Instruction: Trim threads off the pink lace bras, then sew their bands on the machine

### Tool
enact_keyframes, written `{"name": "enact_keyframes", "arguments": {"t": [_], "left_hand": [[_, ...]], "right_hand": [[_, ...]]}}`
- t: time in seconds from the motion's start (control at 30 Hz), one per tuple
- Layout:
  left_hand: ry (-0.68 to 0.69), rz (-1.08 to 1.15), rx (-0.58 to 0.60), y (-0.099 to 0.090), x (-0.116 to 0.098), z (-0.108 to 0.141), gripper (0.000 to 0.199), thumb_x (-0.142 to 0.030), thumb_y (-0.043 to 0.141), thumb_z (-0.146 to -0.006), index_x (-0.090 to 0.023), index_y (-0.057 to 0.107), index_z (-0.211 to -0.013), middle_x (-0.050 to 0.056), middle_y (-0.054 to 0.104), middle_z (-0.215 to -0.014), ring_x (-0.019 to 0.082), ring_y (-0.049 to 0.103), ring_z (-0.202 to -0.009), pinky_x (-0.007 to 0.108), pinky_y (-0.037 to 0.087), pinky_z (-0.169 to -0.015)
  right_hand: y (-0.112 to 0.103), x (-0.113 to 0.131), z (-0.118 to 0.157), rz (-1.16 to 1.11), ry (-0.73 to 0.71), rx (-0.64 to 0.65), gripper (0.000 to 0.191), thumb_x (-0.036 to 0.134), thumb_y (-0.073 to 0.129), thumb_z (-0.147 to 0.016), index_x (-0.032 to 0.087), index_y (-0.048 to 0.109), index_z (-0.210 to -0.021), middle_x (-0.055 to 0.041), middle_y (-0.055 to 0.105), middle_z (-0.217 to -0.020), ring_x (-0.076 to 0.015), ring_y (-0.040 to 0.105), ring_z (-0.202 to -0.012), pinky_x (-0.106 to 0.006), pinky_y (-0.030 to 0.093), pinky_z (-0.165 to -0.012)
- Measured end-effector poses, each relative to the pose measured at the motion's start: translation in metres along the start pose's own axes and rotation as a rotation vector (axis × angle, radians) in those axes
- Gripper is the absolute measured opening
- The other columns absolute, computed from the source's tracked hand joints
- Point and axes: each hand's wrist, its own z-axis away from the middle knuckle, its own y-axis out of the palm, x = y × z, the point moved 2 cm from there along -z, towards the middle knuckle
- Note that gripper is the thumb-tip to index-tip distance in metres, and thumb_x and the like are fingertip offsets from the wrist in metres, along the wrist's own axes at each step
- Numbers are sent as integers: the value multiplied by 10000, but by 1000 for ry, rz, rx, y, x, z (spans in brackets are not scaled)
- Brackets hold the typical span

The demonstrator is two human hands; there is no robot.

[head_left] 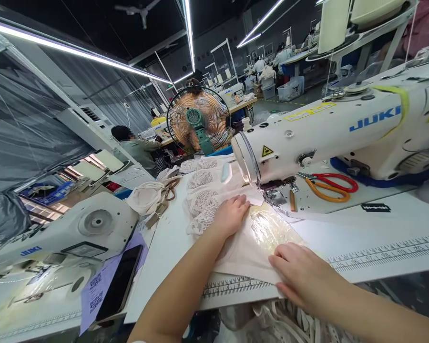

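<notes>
table (pixel 168 252) bears machine (pixel 289 143), scissors (pixel 311 177); left hand (pixel 231 214) flat on cloth (pixel 238 262), right hand's (pixel 298 264) grip unclear.

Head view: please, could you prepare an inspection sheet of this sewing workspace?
Surface: white worktable, printed ruler along its near edge.
Job's things: white fabric with lace and a shiny patch; sewing machine beyond.
Clutter: scissors, black blade, phone on purple paper.
Hands: left hand resting on fabric; right hand at its near edge, grip unclear.
Cables: nothing clearly seen on worktable.
Surroundings: fan, seated co-worker, second machine at left.
</notes>
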Motion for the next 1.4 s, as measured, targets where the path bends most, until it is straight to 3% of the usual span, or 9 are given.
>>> {"name": "enact_keyframes", "arguments": {"t": [0.1,0.37,0.53,0.67,0.77,1.0,1.17,1.27,1.4], "left_hand": [[-38,-43,34,-6,-4,31,442,-106,426,-852,-159,499,-1285,112,515,-1350,265,499,-1200,416,415,-998],[-335,-93,-47,-11,13,145,504,-39,345,-798,-202,570,-1218,108,633,-1186,272,573,-1116,475,443,-960],[-591,480,-204,-53,33,167,345,-206,413,-806,-246,613,-1083,64,669,-1046,245,616,-979,374,503,-833],[-808,1198,-24,-86,26,150,403,-451,565,-711,-211,598,-1033,33,665,-845,211,621,-779,289,493,-650],[-913,1401,80,-83,23,134,430,-475,557,-687,-163,593,-979,32,637,-749,185,591,-661,269,450,-569],[-703,188,179,-68,45,108,151,-141,452,-790,-161,600,-773,93,652,-809,261,622,-813,358,466,-706],[-556,148,122,-73,16,65,195,-143,434,-852,-160,590,-969,121,604,-1055,260,604,-953,372,472,-793],[-302,240,136,-58,-14,21,226,-116,466,-832,-193,590,-1004,79,608,-1090,210,616,-937,301,490,-772],[-282,308,121,-27,-27,-30,199,-251,485,-862,-175,609,-997,94,632,-1056,225,629,-919,298,495,-756]], "right_hand": [[-3,8,-1,86,29,59,327,272,757,-628,168,642,-917,-90,631,-932,-280,584,-836,-405,486,-674],[-11,8,-4,164,-145,81,127,58,659,-603,174,645,-654,-57,671,-738,-211,611,-677,-291,399,-509],[-49,4,6,-23,-208,-70,158,176,517,-834,190,672,-859,-43,692,-933,-172,623,-852,-267,461,-711],[-85,-10,14,-403,-165,-273,255,263,419,-904,196,665,-887,-27,700,-872,-141,629,-818,-234,471,-740],[-85,-32,7,-332,50,-239,304,307,374,-912,204,645,-820,7,674,-734,-128,624,-660,-214,479,-595],[-40,-59,-33,10,203,-250,184,143,468,-791,210,639,-804,-47,677,-794,-204,608,-714,-287,442,-595],[-30,-51,-40,242,211,-318,209,137,422,-839,170,624,-798,-149,637,-845,-282,593,-780,-371,433,-638],[-17,-39,-39,322,131,-264,162,187,498,-817,181,600,-692,-110,604,-674,-267,589,-643,-358,437,-554],[10,-21,-38,388,-10,-224,139,209,549,-787,129,646,-848,-189,668,-892,-325,632,-842,-412,506,-685]]}}
